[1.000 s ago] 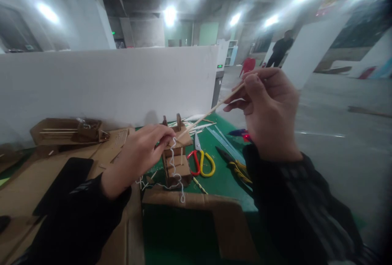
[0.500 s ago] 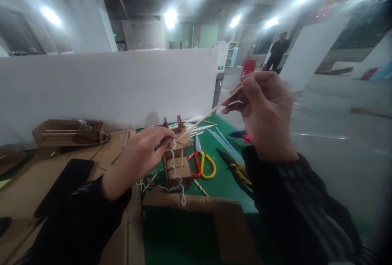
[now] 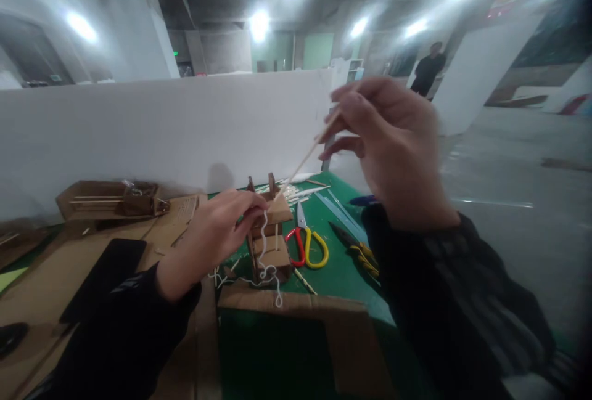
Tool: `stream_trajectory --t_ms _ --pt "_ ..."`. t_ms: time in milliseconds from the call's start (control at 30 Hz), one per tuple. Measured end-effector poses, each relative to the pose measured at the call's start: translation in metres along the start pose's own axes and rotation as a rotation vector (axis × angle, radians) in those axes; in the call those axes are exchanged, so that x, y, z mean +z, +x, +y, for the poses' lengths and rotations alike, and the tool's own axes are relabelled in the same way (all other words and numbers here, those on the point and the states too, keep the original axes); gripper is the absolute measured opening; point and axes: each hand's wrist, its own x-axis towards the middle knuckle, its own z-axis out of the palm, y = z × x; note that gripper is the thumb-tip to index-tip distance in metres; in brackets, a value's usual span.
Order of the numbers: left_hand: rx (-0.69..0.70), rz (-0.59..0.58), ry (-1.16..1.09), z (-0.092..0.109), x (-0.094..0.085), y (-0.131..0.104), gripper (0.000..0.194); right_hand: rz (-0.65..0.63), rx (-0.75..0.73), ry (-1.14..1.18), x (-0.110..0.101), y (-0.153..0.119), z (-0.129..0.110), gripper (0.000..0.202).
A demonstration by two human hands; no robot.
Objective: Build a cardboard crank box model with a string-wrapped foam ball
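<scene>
Bamboo stick [image 3: 303,160], thin, light, snappable, is pinched near its top by the right hand [image 3: 388,141]; its tip meets the cardboard frame [image 3: 268,233], where left hand [image 3: 217,233] pinches limp white string [image 3: 264,246].

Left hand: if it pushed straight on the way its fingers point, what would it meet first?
Probably the small cardboard frame. The left hand pinches the white string right at the frame's top, fingertips pointing right at it; depth is hard to judge.

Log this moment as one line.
left hand: pinches string at model | right hand: holds stick | scissors: on mat
</scene>
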Motion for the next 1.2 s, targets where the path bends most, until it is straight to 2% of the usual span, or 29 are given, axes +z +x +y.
stream_trajectory --t_ms 233,400,467,600,700,767,833,900,1000,1200 --pt "-0.058 -0.022 -0.009 0.004 0.000 -0.004 0.005 -0.306 -0.006 -0.055 0.030 0.026 -0.007 0.020" --pt "-0.050 -0.027 0.011 0.005 0.001 -0.002 0.003 -0.437 0.013 -0.069 0.041 0.022 0.005 0.017" --pt "-0.038 -0.028 0.009 0.005 0.001 0.000 0.004 -0.453 0.040 -0.081 0.041 0.020 0.007 0.015" --pt "-0.085 -0.068 0.004 0.004 0.000 0.000 0.003 -0.339 -0.004 -0.080 0.032 0.024 -0.005 0.012" --pt "-0.126 -0.106 -0.017 0.000 -0.002 -0.002 0.002 -0.178 -0.120 -0.059 0.023 0.029 -0.021 0.012" --pt "-0.123 -0.116 -0.020 -0.003 -0.003 -0.004 0.002 -0.035 -0.236 -0.082 0.018 0.031 -0.031 0.013" --pt "-0.113 -0.119 -0.014 -0.007 -0.003 -0.005 0.002 0.066 -0.291 -0.127 0.016 0.030 -0.037 0.014" --pt "-0.105 -0.108 -0.014 -0.009 -0.004 -0.004 0.002 0.074 -0.267 -0.145 0.015 0.025 -0.037 0.012" --pt "-0.083 -0.066 -0.025 -0.008 -0.003 -0.001 0.002 -0.020 -0.174 -0.137 0.016 0.016 -0.031 0.006" --pt "-0.071 -0.054 -0.038 -0.003 -0.003 0.002 0.005 -0.059 -0.066 -0.049 0.017 0.009 -0.019 0.009"
